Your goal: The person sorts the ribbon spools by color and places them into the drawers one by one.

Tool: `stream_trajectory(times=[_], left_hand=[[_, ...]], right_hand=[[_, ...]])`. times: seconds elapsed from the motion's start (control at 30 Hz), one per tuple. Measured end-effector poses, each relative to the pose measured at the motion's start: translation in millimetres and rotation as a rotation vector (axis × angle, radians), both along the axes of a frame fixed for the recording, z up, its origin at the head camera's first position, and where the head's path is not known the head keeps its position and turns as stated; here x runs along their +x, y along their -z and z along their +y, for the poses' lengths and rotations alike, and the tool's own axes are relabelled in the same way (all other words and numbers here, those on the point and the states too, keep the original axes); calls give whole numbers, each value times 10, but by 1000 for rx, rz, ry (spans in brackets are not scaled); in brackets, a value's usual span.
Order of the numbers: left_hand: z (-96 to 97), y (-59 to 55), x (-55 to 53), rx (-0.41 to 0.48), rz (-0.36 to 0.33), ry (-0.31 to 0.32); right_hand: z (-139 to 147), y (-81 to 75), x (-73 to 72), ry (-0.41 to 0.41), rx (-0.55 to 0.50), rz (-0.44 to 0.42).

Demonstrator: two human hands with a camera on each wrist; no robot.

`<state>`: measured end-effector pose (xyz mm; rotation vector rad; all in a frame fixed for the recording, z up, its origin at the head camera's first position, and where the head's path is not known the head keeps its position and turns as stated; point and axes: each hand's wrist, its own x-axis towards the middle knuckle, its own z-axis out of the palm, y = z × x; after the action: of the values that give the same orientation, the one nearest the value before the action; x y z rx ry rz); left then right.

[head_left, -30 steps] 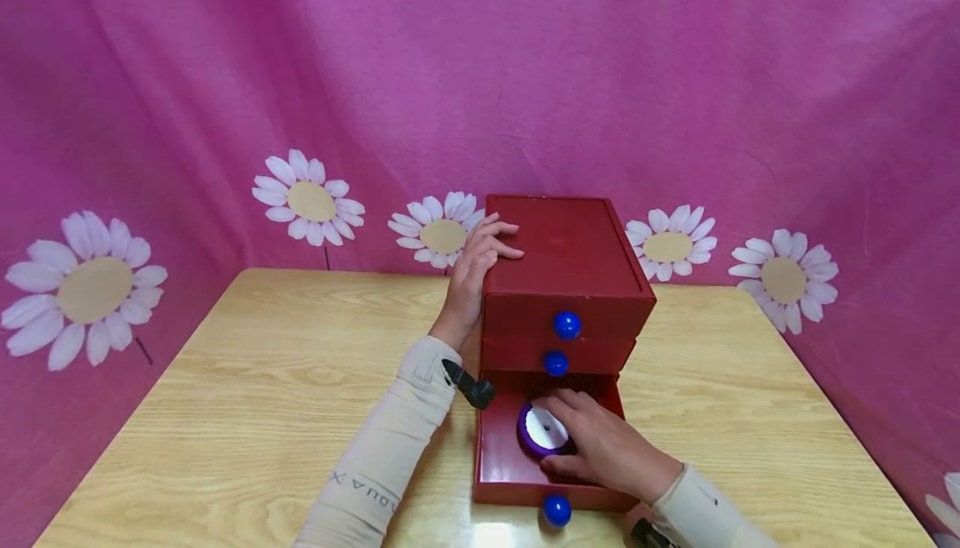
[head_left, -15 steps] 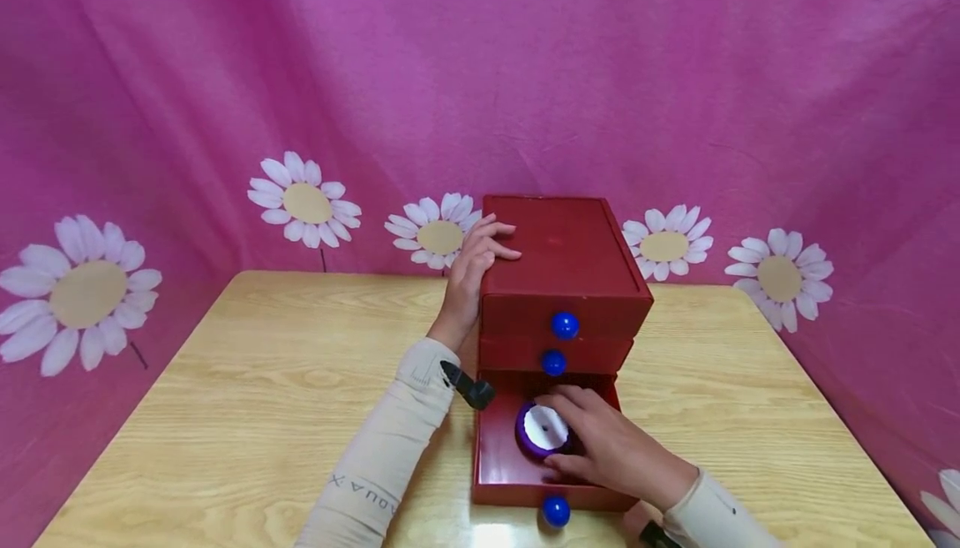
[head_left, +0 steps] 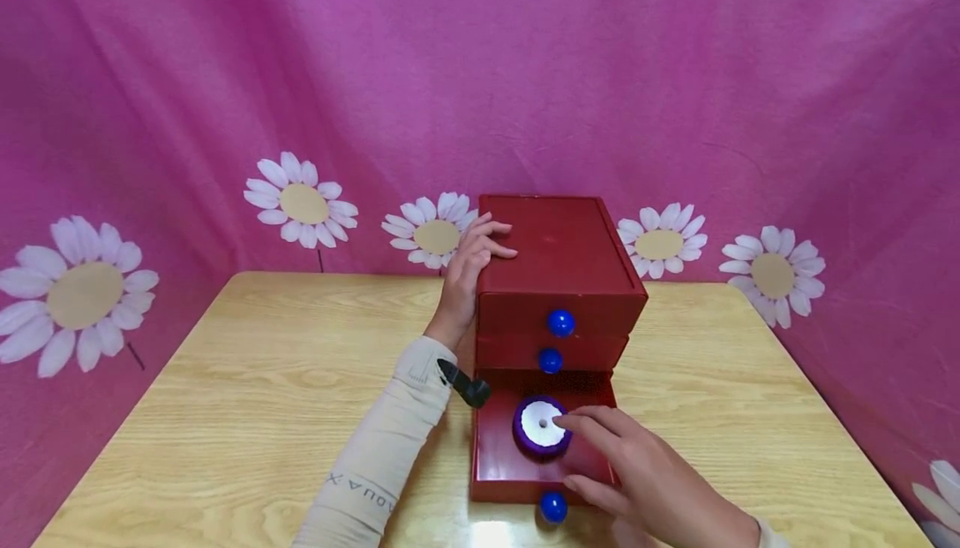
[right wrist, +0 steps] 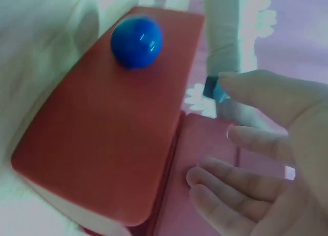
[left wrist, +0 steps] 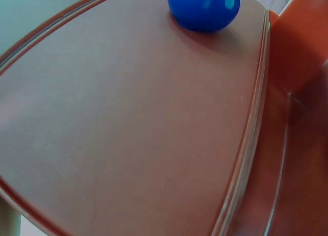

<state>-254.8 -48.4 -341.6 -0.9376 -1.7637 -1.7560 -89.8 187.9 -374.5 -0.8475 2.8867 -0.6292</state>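
Note:
A red drawer cabinet stands on the table, its bottom drawer pulled out. Inside that drawer lies a round purple roll with a white disc face and a small central hole. My left hand rests on the cabinet's top left edge, fingers stretched over the top. Over the drawer's right side is my right hand, fingers loosely extended and thumb apart; its forefinger tip overlaps the roll's white face in the head view. The right wrist view shows this hand holding nothing, beside the red drawer front.
Blue ball knobs sit on the upper drawer, the middle drawer and the open drawer's front. The wooden table extends to both sides. Behind it hangs a pink cloth with white daisies.
My right hand has let go of the purple roll and moved right and toward me; the roll stays in the drawer. My left hand keeps its place on the cabinet.

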Motion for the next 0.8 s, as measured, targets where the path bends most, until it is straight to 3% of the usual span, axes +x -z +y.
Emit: stream_trajectory(times=[0.3, 0.4, 0.63, 0.8], left_hand=[[9, -9, 11, 3, -11, -6], [-4, -8, 4, 2, -6, -11], [-10, -9, 3, -2, 0, -6], [-6, -11, 6, 4, 11, 4]], right_hand=[[45, -90, 251, -20, -33, -204], [9, -49, 282, -44, -12, -238], [-62, 119, 292, -87, -45, -445], [-101, 231, 270, -118, -36, -430]])
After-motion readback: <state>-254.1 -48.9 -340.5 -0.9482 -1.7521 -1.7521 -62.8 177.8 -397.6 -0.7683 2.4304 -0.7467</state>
